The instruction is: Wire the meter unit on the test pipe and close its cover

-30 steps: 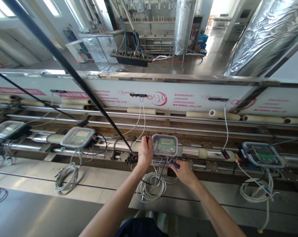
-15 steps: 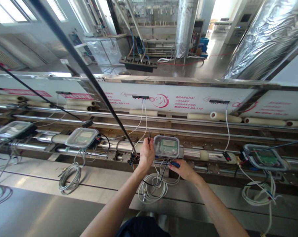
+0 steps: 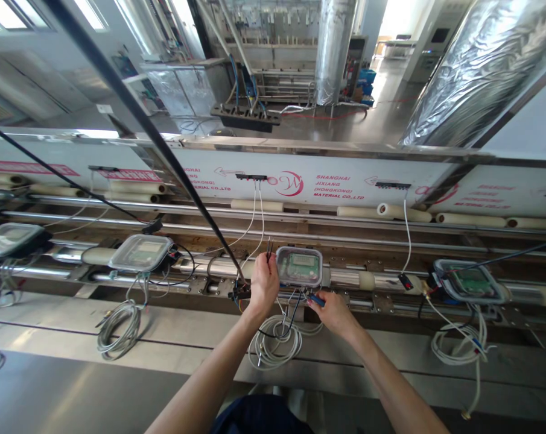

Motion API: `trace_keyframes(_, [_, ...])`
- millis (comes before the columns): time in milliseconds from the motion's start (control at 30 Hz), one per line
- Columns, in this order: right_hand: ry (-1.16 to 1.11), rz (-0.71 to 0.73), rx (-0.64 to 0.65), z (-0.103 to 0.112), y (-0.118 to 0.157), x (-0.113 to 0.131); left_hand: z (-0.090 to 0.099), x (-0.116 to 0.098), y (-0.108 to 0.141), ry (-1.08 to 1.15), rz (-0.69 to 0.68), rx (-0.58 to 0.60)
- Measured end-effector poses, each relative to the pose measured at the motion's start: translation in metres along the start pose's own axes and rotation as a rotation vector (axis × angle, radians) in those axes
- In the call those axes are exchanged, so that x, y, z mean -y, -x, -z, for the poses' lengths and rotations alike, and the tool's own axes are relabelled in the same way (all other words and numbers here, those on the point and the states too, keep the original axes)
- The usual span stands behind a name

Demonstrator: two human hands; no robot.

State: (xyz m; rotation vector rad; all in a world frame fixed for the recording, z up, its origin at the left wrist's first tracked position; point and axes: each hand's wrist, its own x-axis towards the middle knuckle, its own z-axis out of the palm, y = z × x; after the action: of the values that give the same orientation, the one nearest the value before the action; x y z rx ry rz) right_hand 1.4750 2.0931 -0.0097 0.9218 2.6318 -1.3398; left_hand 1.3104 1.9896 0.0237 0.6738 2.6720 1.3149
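**A:** Quick one, what are the hands doing at this rig?

**B:** The left hand (image 3: 263,284) has a closed grip around a pair of thin black prongs (image 3: 269,248), tips pointing up. I can't make out exactly what they are. A small black connector (image 3: 239,293) sits just beside that hand at about 9 o'clock. The right hand (image 3: 333,314) has a tight pinch grip on a small blue-handled tool (image 3: 317,299), mostly hidden by the fingers.

**A:** Where's the meter?

**B:** The clear-covered meter (image 3: 298,266), green circuit board showing, sits on a steel rail (image 3: 347,278) at about 12 o'clock from the right hand. Its leads drop to a coil of white cable (image 3: 273,345) lying on the steel surface (image 3: 73,392) at about 6 o'clock. Matching meters (image 3: 141,253) sit along the rail at 9 and 3 o'clock.

**A:** What step does it look like?

**B:** My guess is fiddly wiring along the meter's lower edge. From here, the next move calls for steady tips and keeping those loose leads clear.
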Motion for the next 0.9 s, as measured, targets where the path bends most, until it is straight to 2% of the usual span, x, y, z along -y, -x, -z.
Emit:
trace_keyframes(167, [0.106,-0.006,-0.043,0.001,0.001,0.0,-0.001,-0.003,0.003,0.011,-0.003,-0.021])
trace_keyframes(300, [0.137,0.027,-0.001,0.002,-0.002,0.003,0.003,-0.009,0.005,0.022,0.021,-0.022])
trace_keyframes(400, [0.144,0.037,0.042,0.001,0.006,0.0,0.014,-0.015,0.013,0.037,0.037,0.008])
trace_keyframes(567, [0.189,-0.091,0.123,-0.018,0.053,-0.03,0.032,-0.018,0.054,0.12,0.063,0.201])
trace_keyframes(633, [0.226,-0.186,0.123,-0.029,0.077,-0.047,0.033,-0.014,0.076,0.285,0.164,0.321])
trace_keyframes(767, [0.32,-0.331,0.062,-0.043,0.107,-0.074,0.028,-0.005,0.111,0.616,0.426,0.541])
trace_keyframes(900, [0.382,-0.368,-0.037,-0.045,0.114,-0.087,0.022,-0.007,0.123,0.709,0.481,0.626])
